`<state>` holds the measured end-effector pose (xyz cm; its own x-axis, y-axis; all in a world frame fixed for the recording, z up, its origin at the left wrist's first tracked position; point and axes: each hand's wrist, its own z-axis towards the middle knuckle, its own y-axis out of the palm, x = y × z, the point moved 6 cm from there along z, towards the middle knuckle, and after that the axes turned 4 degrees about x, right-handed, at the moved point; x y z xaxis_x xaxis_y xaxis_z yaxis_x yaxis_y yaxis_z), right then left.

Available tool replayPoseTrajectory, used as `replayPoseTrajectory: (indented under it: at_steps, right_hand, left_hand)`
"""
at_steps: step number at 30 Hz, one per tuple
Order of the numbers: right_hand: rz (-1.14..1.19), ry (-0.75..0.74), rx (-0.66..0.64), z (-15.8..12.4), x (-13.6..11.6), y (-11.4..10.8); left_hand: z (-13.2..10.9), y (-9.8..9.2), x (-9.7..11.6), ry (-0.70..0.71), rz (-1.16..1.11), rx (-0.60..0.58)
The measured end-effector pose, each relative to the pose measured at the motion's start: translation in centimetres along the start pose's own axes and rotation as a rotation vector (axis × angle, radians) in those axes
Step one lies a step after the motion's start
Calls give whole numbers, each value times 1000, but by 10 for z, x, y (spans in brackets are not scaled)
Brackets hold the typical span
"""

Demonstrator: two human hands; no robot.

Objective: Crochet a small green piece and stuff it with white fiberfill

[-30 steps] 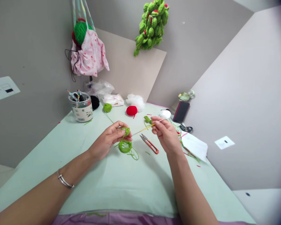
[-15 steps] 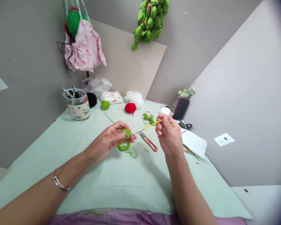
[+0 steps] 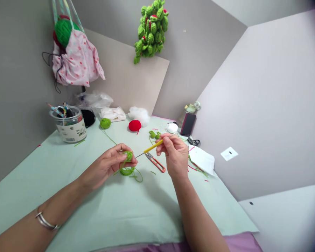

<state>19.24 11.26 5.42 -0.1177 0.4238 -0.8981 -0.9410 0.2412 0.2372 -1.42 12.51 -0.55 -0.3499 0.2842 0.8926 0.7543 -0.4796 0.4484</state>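
Between the thumb and fingers of my left hand (image 3: 111,161) is a small green crochet piece (image 3: 128,156). A loose loop of green yarn (image 3: 127,171) hangs or lies just under it. My right hand (image 3: 174,152) is closed around the yellow handle of a crochet hook (image 3: 153,146). The hook's thin metal shaft points left and reaches the crochet piece; its very tip is hidden by the piece and fingers. Orange-handled thread snips (image 3: 156,162) lie on the table between and beyond my hands.
A green yarn ball (image 3: 105,123), a red yarn ball (image 3: 134,125), white stuffing (image 3: 140,116) and small green crocheted pieces (image 3: 154,134) lie farther back. A jar of pens (image 3: 70,129) stands left. On the right are a phone (image 3: 188,124) and white paper (image 3: 203,159) with yarn scraps.
The whole view has shifted, so everything appears farther left. The hook has turned in my right hand, its yellow handle now showing broader. My left hand keeps its hold on the green piece.
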Motion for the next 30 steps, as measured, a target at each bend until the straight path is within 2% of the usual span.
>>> replayPoseTrajectory:
  at_steps: [7,11,13,17,19,24,30]
  right_hand:
    - [19,-55,71,1,-8,-7]
    - [39,-26,68,2,-8,-11]
    - [37,35,-8,1,-4,-6]
    - [-80,171,-325,-12,6,20]
    - [-98,191,-414,-18,9,28]
    - [-2,174,-291,-16,11,22]
    - [58,220,-341,-18,16,23]
  left_hand:
    - [0,-1,-3,-14,17,-11]
    - [1,1,0,6,7,-10]
    - [0,3,2,6,-15,-4]
    - [-1,8,4,-3,-64,-11]
    - [-2,8,4,9,-79,-17]
    - [-2,4,10,68,-104,-7]
    - [-4,4,14,124,-87,-40]
